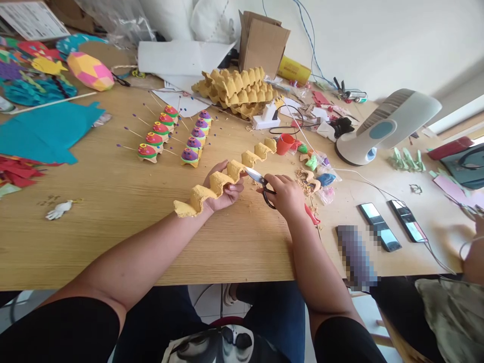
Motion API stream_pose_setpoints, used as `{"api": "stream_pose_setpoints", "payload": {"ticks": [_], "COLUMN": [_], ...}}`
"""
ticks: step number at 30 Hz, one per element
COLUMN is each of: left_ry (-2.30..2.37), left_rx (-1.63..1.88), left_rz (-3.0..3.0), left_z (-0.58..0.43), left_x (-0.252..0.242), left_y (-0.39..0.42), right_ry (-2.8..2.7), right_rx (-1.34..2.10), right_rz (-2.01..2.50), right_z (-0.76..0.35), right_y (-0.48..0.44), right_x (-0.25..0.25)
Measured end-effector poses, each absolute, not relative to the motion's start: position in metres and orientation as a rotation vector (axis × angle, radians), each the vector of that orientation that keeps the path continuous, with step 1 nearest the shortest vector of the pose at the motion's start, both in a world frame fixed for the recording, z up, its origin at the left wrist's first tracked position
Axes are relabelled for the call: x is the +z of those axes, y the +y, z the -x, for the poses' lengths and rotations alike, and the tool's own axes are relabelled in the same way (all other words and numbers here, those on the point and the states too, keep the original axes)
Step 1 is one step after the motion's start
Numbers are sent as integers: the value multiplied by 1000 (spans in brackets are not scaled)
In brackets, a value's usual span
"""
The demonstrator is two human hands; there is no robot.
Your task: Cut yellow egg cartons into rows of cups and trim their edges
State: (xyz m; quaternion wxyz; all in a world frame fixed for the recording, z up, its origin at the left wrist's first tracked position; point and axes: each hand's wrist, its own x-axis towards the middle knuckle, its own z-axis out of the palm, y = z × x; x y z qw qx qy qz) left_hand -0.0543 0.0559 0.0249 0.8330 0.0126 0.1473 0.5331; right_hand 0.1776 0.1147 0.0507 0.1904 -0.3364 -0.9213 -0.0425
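My left hand (223, 194) is closed around a long yellow egg-carton strip (242, 161) that runs from near the table's front towards an orange-red cup (284, 143). My right hand (285, 194) grips a pair of scissors (259, 180) by black handles. The blades point left and touch the strip just right of my left fingers. Small carton scraps (302, 179) lie right of my right hand.
On the wooden table (124, 201), two rows of painted carton cups on sticks (172, 136) stand behind the strip. Stacked egg cartons (238, 91), a cardboard box (260, 43), a white fan (385, 126), two phones (393, 224), teal paper (45, 131). Another person's arm (474, 252) at right.
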Motion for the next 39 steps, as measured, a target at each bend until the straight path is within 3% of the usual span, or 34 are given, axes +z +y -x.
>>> {"api": "stream_pose_setpoints", "payload": {"ticks": [23,32,39], "left_ry": [312,347,476], "left_rx": [1130,1131,1192], "left_rz": [-92,-78,-196], "left_z": [55,55,53], "left_x": [20,23,27], "left_y": [61,61,60], "right_ry": [-2588,-2288,-2397], "right_rx": [21,212,253], "right_rz": [1038,1253,1129], "right_z": [-176,-177,-173], "right_y": [110,115,109], "right_x": [58,56,58]}}
